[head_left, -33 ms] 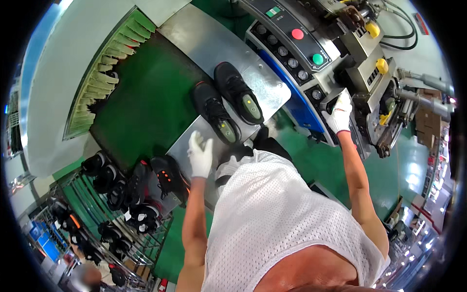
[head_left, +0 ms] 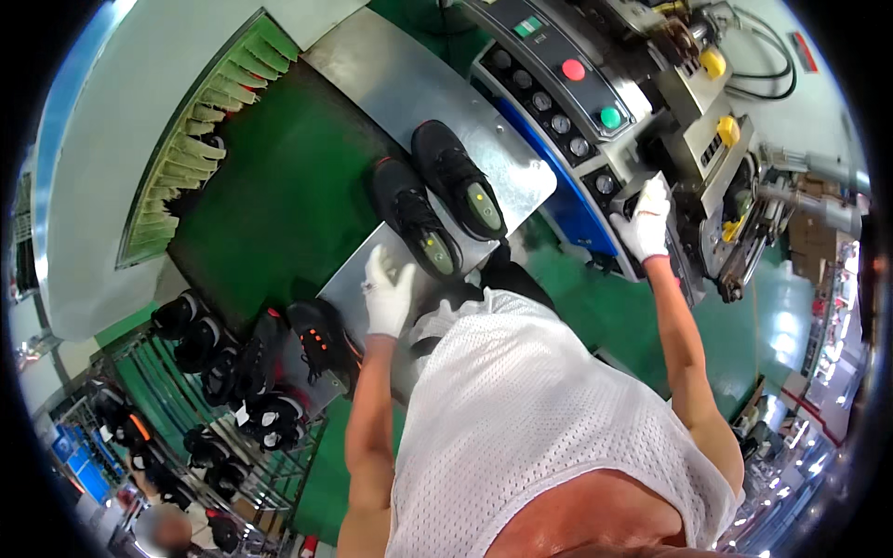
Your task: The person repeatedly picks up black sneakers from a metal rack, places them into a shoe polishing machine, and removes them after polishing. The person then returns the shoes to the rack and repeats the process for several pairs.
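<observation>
My left hand, in a white glove, hovers over the metal table with thumb and fingers apart and nothing in it. Just ahead of it stand two black shoes side by side, the nearer shoe and the farther shoe; a greenish insole piece shows in each heel. My right hand, also gloved, lies on the front of a machine, fingers stretched forward and thumb out to the side. Its fingertips are beside a metal block, and nothing shows in its grasp.
A green conveyor belt runs from an opening with a fringed curtain. Black shoes with orange eyelets and several others crowd the lower left, near a wire rack. The machine carries gauges, a red button and a green button.
</observation>
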Action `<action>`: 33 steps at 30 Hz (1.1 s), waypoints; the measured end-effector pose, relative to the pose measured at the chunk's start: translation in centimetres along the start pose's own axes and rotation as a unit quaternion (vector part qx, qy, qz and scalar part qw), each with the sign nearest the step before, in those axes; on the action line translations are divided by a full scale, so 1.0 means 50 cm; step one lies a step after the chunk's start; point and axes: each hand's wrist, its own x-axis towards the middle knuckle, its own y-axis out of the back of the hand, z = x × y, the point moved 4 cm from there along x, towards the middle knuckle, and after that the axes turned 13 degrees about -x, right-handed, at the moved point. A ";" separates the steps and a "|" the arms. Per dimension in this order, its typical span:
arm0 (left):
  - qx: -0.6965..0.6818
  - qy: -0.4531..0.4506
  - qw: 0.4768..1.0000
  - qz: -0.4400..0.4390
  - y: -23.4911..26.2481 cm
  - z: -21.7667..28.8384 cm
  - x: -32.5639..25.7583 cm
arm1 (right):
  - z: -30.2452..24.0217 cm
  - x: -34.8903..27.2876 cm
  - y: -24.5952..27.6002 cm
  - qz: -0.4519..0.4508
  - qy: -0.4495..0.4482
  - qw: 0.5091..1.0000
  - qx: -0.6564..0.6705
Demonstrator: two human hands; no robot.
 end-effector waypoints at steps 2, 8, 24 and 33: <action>0.091 -0.009 0.994 -0.053 -0.002 0.008 0.040 | -0.113 -0.009 0.042 -0.019 0.047 0.996 0.072; 0.077 -0.044 0.996 0.002 -0.099 0.007 0.102 | -0.478 0.015 0.012 -0.207 0.068 0.948 0.233; 0.115 0.015 0.992 0.039 -0.115 -0.005 0.111 | -0.641 0.080 -0.094 -0.200 -0.005 0.921 0.335; 0.148 0.027 0.962 0.229 -0.191 -0.017 0.107 | -0.633 0.081 -0.129 -0.228 0.005 0.900 0.371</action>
